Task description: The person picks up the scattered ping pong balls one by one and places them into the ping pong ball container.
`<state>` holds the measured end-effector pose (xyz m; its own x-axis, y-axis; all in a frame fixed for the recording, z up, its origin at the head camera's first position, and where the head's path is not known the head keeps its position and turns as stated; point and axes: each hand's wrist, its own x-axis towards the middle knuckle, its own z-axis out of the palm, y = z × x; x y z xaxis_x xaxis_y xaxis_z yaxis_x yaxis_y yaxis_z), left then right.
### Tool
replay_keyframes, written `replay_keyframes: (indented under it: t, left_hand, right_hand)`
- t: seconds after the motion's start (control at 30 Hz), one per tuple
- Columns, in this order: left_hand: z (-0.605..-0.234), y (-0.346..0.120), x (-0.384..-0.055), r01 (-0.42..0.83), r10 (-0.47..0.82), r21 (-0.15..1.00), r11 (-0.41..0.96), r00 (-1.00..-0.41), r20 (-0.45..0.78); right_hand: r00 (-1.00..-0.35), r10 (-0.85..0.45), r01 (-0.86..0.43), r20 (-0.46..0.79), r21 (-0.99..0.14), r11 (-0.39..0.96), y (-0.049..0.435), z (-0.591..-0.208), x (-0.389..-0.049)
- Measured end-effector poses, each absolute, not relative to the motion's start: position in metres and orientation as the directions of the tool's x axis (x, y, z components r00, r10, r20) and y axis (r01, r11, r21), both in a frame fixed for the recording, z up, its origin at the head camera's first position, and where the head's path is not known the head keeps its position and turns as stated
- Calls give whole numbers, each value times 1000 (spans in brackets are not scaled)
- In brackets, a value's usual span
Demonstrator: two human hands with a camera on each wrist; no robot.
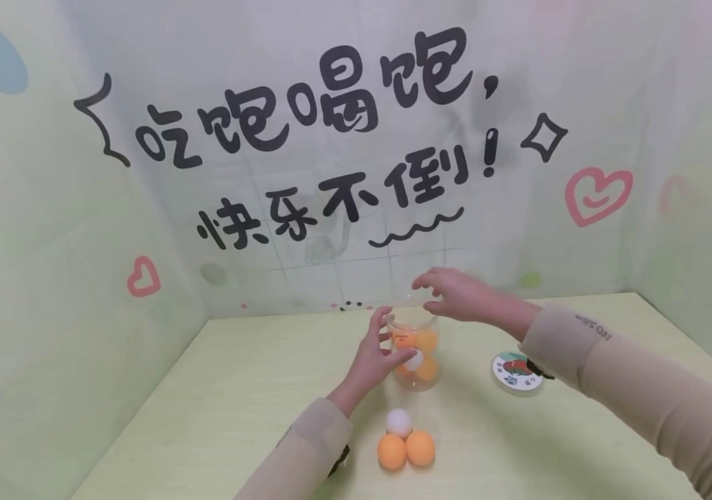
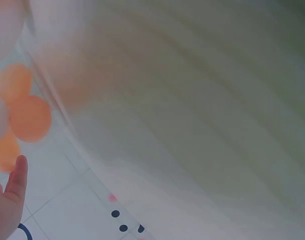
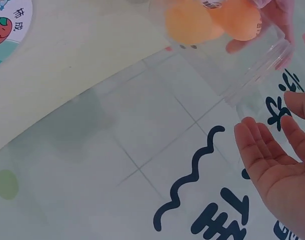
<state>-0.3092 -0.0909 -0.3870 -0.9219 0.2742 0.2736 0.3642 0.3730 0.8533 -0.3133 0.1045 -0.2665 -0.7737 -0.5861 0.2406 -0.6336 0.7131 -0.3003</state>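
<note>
A clear plastic jar (image 1: 423,325) stands upright with orange and white table tennis balls (image 1: 427,368) inside. My left hand (image 1: 368,357) grips its left side, thumb across the front and fingers round the back. Just above the rim, my right hand (image 1: 465,295) hovers with relaxed, slightly bent fingers. From the right wrist, that hand (image 3: 280,160) shows an empty palm beside the jar's open mouth (image 3: 257,70). In front of the jar, two orange balls (image 1: 392,451) and one white ball (image 1: 399,422) lie together on the table.
A round white disc (image 1: 518,371) printed with a strawberry lies right of the jar, partly under the right sleeve. Behind the pale wooden table (image 1: 237,417) rises a back wall (image 1: 305,278) with large black lettering; side walls close in both ends.
</note>
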Motion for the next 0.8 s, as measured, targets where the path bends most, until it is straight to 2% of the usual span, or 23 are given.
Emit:
replay_keyframes:
  t: [0.17, 0.37, 0.5, 0.8]
  left_hand:
    - [-386, -91, -309, 363, 276, 854, 372, -922, 272]
    - [-384, -90, -306, 381, 282, 846, 373, -915, 288]
    - [-389, -91, -310, 402, 291, 838, 370, -906, 306]
    - [-388, -92, -309, 423, 298, 844, 329, -895, 333]
  right_hand:
    - [-813, -547, -572, 200, -450, 686, 109, -284, -316]
    - [-795, -558, -561, 238, -639, 526, 112, -320, -321]
    - [-787, -556, -552, 268, -708, 441, 112, -345, -321]
    - [-806, -417, -560, 419, -768, 311, 104, -382, -320]
